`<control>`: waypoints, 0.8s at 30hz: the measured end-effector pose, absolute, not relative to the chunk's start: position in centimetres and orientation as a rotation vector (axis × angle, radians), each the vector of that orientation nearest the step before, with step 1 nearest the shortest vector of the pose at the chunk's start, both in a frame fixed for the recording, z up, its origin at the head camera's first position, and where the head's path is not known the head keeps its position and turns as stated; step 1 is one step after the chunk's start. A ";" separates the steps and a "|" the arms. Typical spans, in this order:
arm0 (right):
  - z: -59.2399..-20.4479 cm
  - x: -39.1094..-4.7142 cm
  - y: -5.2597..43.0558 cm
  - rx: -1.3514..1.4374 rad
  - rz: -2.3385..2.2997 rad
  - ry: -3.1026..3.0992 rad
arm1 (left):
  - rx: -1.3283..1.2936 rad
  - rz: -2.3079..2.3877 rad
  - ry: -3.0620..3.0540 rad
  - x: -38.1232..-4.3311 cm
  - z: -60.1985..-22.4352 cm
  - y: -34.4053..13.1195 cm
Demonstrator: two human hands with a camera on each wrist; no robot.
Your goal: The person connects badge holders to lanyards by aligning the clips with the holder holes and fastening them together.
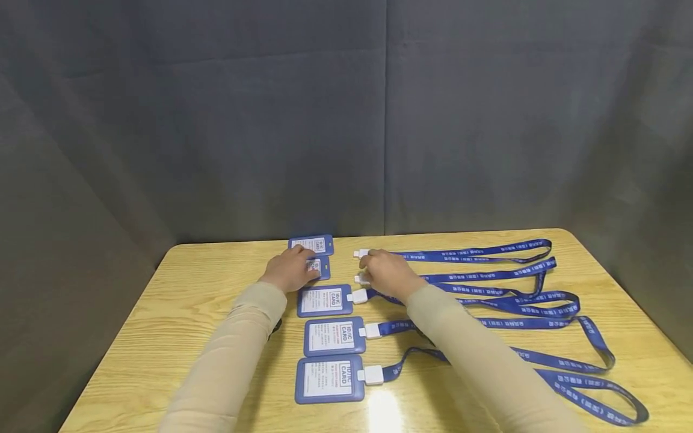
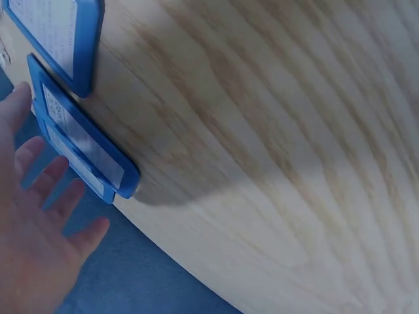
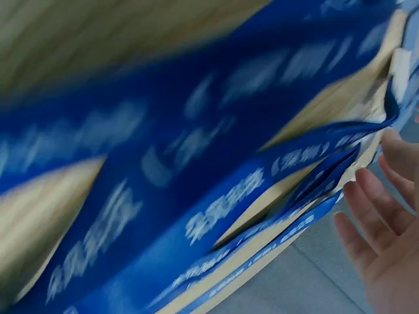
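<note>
My left hand is over the second blue card holder from the back and covers its left part. Its fingers are loosely spread in the left wrist view. The rearmost card holder lies just beyond them. My right hand is at the white clip of the second blue lanyard, partly hiding it. In the right wrist view the fingers are spread and slightly bent beside the lanyards. Another white clip, on the rearmost lanyard, lies beyond this hand.
Three card holders nearer the front, the middle one among them, are joined by white clips to blue lanyards trailing right. My right forearm crosses over some straps. Wood-grain table; dark curtain behind its back edge.
</note>
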State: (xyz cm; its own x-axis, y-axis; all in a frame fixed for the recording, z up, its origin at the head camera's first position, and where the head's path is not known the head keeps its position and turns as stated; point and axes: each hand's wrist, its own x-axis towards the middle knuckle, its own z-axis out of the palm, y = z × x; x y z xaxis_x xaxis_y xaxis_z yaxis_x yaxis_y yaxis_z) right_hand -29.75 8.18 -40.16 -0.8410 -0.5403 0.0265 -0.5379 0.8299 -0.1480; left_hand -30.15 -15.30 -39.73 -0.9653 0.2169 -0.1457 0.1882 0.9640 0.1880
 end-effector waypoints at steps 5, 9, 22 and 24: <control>-40.2 -29.8 7.5 -0.854 -0.286 2.999 | 0.211 0.294 2.921 -30.2 -40.2 -15.6; -40.5 -29.8 7.4 -0.836 -0.277 3.003 | 0.196 0.289 2.902 -30.2 -40.6 -15.7; -40.9 -29.9 7.6 -0.762 -0.280 3.002 | 0.241 0.264 2.945 -29.8 -41.1 -15.2; -41.0 -29.9 7.7 -0.752 -0.273 2.998 | 0.246 0.257 2.946 -29.8 -41.3 -15.2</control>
State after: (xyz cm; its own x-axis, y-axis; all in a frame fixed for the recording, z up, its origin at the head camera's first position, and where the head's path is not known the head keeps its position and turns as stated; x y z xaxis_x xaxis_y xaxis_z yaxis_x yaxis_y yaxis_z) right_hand -29.86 7.72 -40.98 -0.8819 -0.4714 0.0054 -0.4647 0.8672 -0.1791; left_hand -29.84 -15.16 -41.28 -0.9711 0.1787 -0.1579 0.1486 0.9714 0.1853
